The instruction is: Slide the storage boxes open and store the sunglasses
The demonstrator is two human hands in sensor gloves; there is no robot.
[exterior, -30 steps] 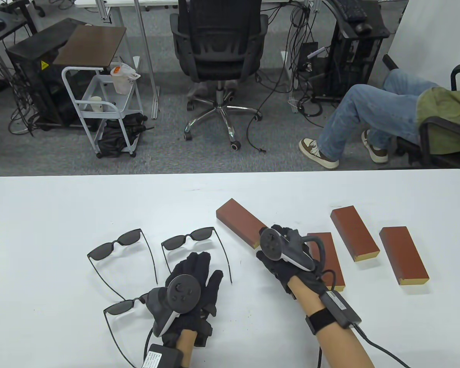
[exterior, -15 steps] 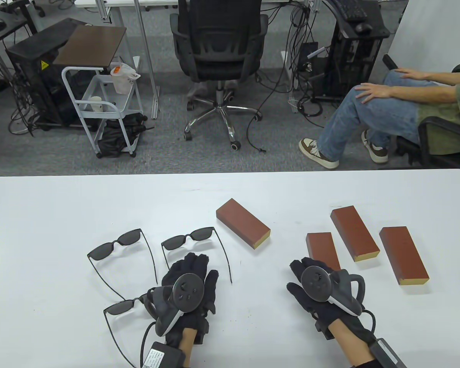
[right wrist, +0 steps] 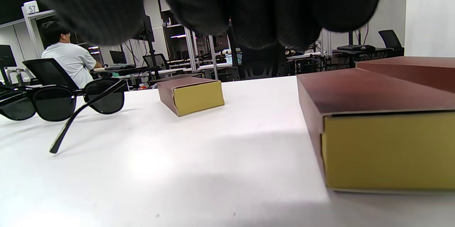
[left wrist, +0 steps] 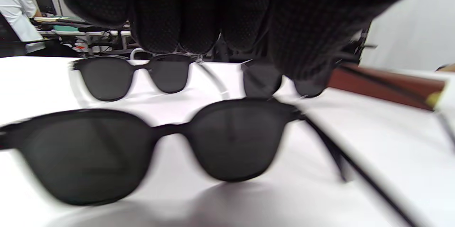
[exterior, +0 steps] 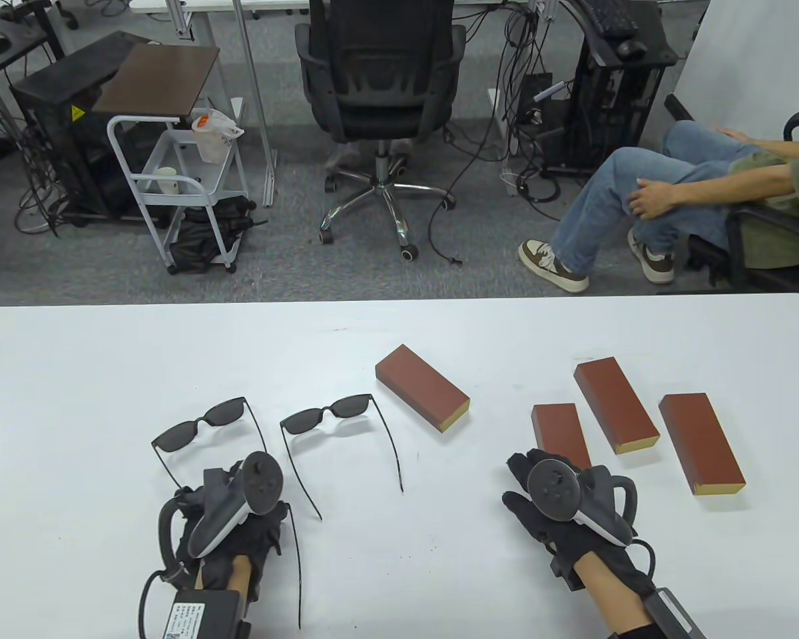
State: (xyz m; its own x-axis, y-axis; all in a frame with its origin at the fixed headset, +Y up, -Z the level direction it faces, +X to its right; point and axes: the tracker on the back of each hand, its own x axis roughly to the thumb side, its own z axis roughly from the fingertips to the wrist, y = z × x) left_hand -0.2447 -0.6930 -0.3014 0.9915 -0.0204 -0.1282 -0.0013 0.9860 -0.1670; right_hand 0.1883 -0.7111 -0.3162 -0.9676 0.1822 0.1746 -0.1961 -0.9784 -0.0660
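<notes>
Judged as the very start: no box slid open yet, no sunglasses stored. Nearest, at the left: left hand point(exterior: 233, 526) turned on its side over the closest sunglasses point(left wrist: 153, 145), hiding the frame from above and leaving one thin side arm point(exterior: 298, 572) trailing toward the table's point(exterior: 73, 373) near edge. From the left wrist view, fingers point(left wrist: 177, 14) bunched together and hanging just behind the dark lenses; impossible to tell whether pinching the frame or only hovering over it. Nearest at the right: right hand point(exterior: 552, 512) lying low on the table, fingers stretched out and relaxed, clasping nothing, fingertips just short of the closest box point(exterior: 559, 432); in the right wrist view, that box's yellow drawer end point(right wrist: 384, 149) right in front and flush with the brown sleeve, so shut. Next move, probably: steady that sleeve and push the yellow drawer out along its length, or else lift the closest sunglasses and fold the side arms first; either way, a light pinch on a thin frame and a straight push without skewing the box. Farther out: second sunglasses point(exterior: 326, 416) and third sunglasses point(exterior: 200, 426), side arms spread, lenses away from the person; beyond them a slanted box point(exterior: 423, 389) near the middle, and two more boxes point(exterior: 616, 403) point(exterior: 700, 439) at the right, all shut.
</notes>
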